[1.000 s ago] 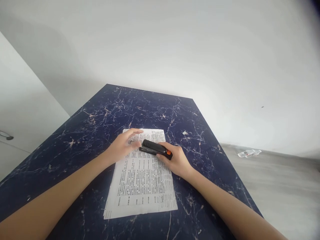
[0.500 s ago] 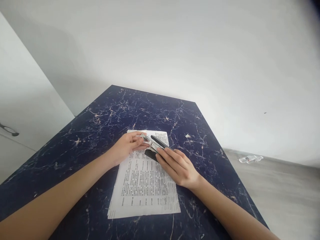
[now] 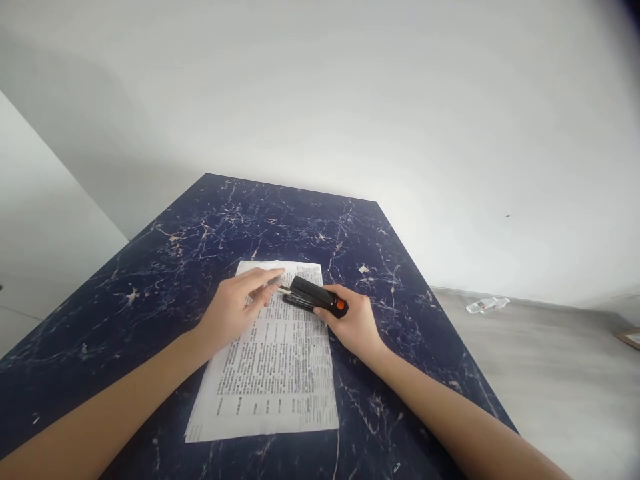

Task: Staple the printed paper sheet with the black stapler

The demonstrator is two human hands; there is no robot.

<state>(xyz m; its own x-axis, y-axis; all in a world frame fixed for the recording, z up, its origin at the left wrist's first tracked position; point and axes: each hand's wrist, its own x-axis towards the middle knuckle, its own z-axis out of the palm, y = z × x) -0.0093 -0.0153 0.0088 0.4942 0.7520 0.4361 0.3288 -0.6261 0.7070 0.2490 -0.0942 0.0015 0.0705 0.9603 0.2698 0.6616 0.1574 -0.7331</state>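
A black stapler [image 3: 311, 293] with an orange spot near its back end is gripped in my right hand [image 3: 354, 319], held over the upper part of the printed sheets [image 3: 270, 373]. Its two black halves lie almost together, and a short metal piece [image 3: 284, 289] sticks out at the front. Close to that metal tip is my left hand [image 3: 231, 303], thumb and fingers apart; whether the thumb touches the metal I cannot tell. The sheets lie stacked and slightly uneven on the dark blue marbled table.
The marbled table [image 3: 280, 220] reaches to a white wall [image 3: 320, 100]. A small pale scrap [image 3: 363, 269] is on the table to the right of the sheets. On the floor at right lies a clear plastic wrapper [image 3: 487, 305].
The stapler, earlier spread wide with its metal magazine exposed, has been turned over and closed up. My left fingers have come off the metal part and spread. The view has shifted slightly right.
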